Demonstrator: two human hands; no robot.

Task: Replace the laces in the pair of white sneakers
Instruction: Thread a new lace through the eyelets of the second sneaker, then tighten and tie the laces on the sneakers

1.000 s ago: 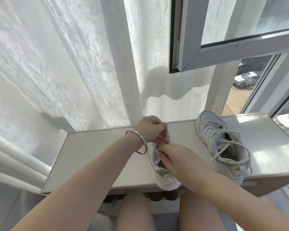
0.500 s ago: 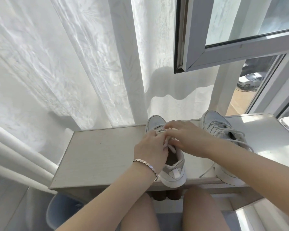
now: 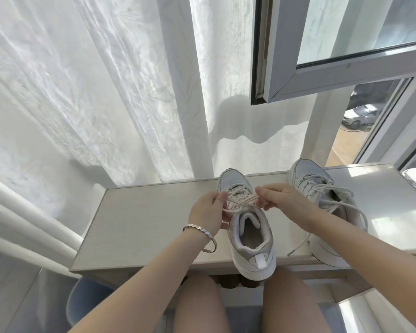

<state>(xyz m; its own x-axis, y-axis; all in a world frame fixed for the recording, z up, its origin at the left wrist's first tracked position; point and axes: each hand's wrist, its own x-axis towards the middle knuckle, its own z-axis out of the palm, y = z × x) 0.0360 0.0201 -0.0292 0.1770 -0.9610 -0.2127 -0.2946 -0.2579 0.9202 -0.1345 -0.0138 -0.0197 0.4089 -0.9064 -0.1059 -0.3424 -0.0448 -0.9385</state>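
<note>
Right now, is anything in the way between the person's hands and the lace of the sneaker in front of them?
Nothing visible. The left hand and right hand each pinch the lace, which is stretched between them over the near sneaker. The second sneaker stands to the right, clear of either grip.

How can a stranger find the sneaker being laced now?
Find the long pale shelf below the white curtain. Two white lace-up sneakers stand on it. Pick the left sneaker, whose cream lace the left hand and right hand pinch; no hand holds the right sneaker.
</note>
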